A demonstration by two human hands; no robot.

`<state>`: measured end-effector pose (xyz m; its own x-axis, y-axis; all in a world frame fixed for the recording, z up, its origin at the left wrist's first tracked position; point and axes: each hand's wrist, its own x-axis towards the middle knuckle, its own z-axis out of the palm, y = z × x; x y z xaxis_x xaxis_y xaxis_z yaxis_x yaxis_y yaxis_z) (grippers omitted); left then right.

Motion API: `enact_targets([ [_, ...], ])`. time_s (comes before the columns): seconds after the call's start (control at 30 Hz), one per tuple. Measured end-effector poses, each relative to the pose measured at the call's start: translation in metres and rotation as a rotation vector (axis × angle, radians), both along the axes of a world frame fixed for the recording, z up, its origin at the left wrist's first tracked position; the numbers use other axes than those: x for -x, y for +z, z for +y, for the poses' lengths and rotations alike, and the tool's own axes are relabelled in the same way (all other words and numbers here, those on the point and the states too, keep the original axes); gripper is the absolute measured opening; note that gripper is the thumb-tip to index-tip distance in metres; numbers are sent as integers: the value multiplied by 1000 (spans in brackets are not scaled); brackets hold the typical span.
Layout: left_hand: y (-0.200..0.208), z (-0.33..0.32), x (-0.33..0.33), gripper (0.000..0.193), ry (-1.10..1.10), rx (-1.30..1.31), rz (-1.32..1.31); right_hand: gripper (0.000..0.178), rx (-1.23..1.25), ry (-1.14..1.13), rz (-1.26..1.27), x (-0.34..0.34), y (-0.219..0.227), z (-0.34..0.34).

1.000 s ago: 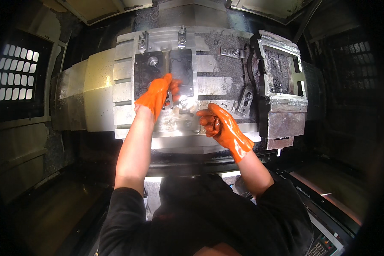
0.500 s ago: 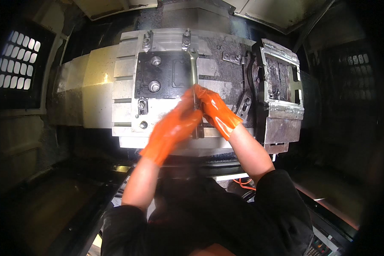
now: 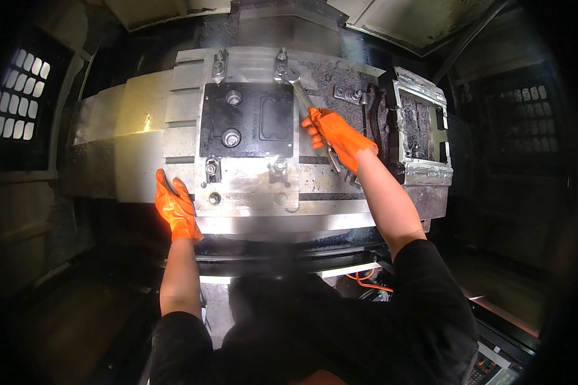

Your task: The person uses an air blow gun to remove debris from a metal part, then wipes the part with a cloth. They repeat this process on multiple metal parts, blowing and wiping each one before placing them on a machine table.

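The right hand (image 3: 335, 136) has its fingers wrapped around a long wrench (image 3: 303, 98), which slants over the worktop (image 3: 179, 138) just right of a black plate (image 3: 249, 115). The wrench's far end lies beside the far-right clamp (image 3: 280, 65); whether it touches the clamp cannot be told. The left hand (image 3: 175, 210) holds nothing, its fingers loosely extended at the worktop's near-left edge.

Three more bolted clamps stand around the plate: far-left (image 3: 219, 66), near-left (image 3: 212, 169) and near-right (image 3: 279, 167). Dark chips (image 3: 324, 77) litter the right side, where a flat clamp bar (image 3: 349, 94) lies near a chip-filled metal frame (image 3: 424, 122). The right hand and forearm cover part of that side.
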<state>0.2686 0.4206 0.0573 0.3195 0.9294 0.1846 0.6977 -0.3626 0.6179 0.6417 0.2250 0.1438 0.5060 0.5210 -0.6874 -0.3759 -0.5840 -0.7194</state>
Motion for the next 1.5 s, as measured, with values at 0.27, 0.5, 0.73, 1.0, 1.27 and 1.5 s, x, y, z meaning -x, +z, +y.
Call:
enact_targets([
  [0.27, 2, 0, 2, 51, 23, 30, 40, 33, 33, 95, -31, -39, -2, 2],
  [0.5, 3, 0, 0, 49, 23, 24, 30, 38, 121, 332, -156, -98, 50, 3],
  [0.73, -1, 2, 4, 49, -1, 15, -59, 49, 324, 699, -412, -123, 74, 32],
  [1.0, -1, 5, 7, 50, 6, 28, -34, 51, 138, 339, 96, -62, 35, -5],
  [1.27, -9, 3, 6, 49, 13, -11, 12, 36, -153, -561, 242, 104, 3, 94],
  [1.5, -7, 9, 8, 51, -7, -5, 27, 52, -237, -447, 145, 131, 2, 97],
])
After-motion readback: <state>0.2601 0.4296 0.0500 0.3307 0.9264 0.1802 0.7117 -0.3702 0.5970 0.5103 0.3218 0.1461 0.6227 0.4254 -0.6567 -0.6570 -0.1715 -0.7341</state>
